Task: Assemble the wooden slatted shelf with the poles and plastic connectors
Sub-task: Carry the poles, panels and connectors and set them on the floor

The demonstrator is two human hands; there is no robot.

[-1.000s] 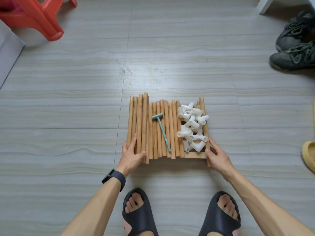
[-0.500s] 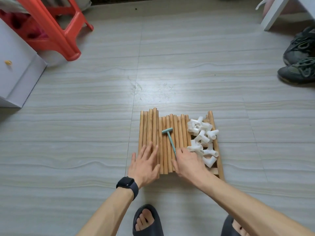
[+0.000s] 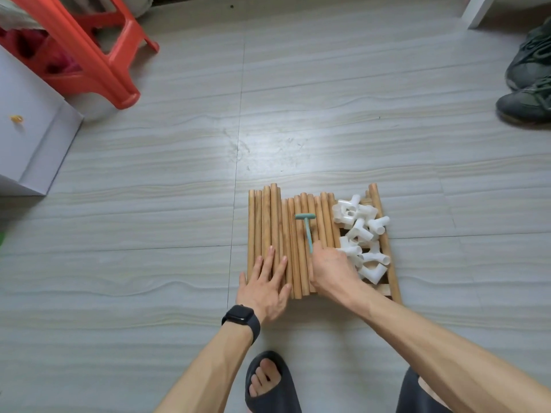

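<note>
1. at the bottom edge a dark slipper [image 3: 272, 383] shows bare toes. a second slipper [image 3: 417, 394] at lower right is cut off by the frame and partly hidden by the forearm.
2. low centre, the left hand [image 3: 264, 281], with a black watch [image 3: 241, 318] on its wrist, lies flat on the near ends of the wooden poles [image 3: 268, 222]. its grip is released, fingers straight.
3. just right of it, the right hand [image 3: 329, 269] shows its back, fingers curled under and hidden. it covers the near end of the teal hammer [image 3: 305, 222]; i cannot tell whether its grip is grasping the handle.
4. the poles lie side by side on the floor [image 3: 149, 263] with the hammer on top. white plastic connectors [image 3: 357, 231] are heaped at their right, some under the right hand. the slatted panel [image 3: 383, 289] beneath shows only at lower right.
5. far off, a red stool [image 3: 98, 64] at upper left, a white box [image 3: 29, 138] at the left edge with its contents unseen, and dark shoes [image 3: 527, 84] at upper right are all cut off.
</note>
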